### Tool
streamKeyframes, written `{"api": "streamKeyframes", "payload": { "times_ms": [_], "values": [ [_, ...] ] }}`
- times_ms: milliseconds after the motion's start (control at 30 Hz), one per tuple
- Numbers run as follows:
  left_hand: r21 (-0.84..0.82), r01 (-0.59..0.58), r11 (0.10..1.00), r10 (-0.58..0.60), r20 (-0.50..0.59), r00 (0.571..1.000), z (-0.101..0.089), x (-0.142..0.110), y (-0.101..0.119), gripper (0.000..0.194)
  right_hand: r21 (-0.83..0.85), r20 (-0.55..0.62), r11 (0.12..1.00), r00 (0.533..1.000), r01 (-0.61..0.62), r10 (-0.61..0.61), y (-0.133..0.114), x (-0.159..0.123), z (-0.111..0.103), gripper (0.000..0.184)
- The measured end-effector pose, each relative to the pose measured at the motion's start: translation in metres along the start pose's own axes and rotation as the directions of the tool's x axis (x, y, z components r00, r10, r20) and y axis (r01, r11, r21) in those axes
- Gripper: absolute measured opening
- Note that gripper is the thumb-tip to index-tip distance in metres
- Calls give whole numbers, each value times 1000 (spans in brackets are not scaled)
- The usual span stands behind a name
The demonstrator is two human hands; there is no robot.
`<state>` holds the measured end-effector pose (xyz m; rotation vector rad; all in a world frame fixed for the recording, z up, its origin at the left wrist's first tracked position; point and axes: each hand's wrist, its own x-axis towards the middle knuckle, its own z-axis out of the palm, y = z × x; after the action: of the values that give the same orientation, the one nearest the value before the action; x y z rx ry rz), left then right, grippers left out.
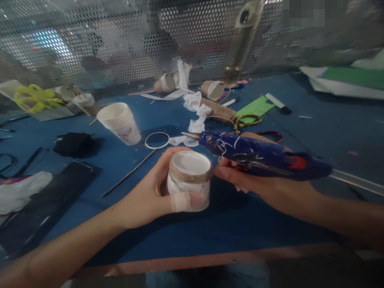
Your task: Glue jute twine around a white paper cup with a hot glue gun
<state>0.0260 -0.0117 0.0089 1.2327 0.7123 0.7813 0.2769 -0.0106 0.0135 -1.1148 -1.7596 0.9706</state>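
Observation:
My left hand (156, 192) is wrapped round a short white paper cup (189, 188), its thumb across the front with a bandage on it. Brown twine (192, 175) circles the cup just below the rim. My right hand (240, 174) grips a blue hot glue gun (255, 154) with dried glue strands on its barrel. The metal nozzle points left and sits above the cup's far side, apart from the rim. A clear glue stick (357, 180) sticks out of the gun's back end. Part of the right hand is hidden behind the gun.
Stacked paper cups (120, 124) stand left of centre, near a white ring (157, 140) and a thin stick (129, 174). Behind lie white lace (196, 114), a twine roll (220, 112), scissors (249, 119) and green paper (255, 109). A perforated metal panel (120, 52) borders the blue table (168, 236).

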Motion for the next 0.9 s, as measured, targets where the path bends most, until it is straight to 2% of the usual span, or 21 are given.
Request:
{"api": "streamKeyframes", "payload": {
  "times_ms": [400, 567, 800, 900],
  "values": [
    [8, 1, 1000, -1, 11, 1000, 1, 1, 0, 61, 58, -41, 998, 999, -12, 15, 0, -1, 2, 31],
    [0, 14, 1000, -14, 28, 1000, 1, 0, -1, 61, 38, -24, 999, 999, -30, 31, 1, -2, 0, 29],
    [13, 36, 999, -36, 53, 998, 0, 1, 0, 60, -7, -80, 1000, 997, 3, -3, -4, -1, 2, 28],
    [20, 57, 998, -59, 63, 996, 0, 0, 0, 61, 27, -75, 999, 997, -22, 24, -4, -2, 3, 27]
  ]
}}
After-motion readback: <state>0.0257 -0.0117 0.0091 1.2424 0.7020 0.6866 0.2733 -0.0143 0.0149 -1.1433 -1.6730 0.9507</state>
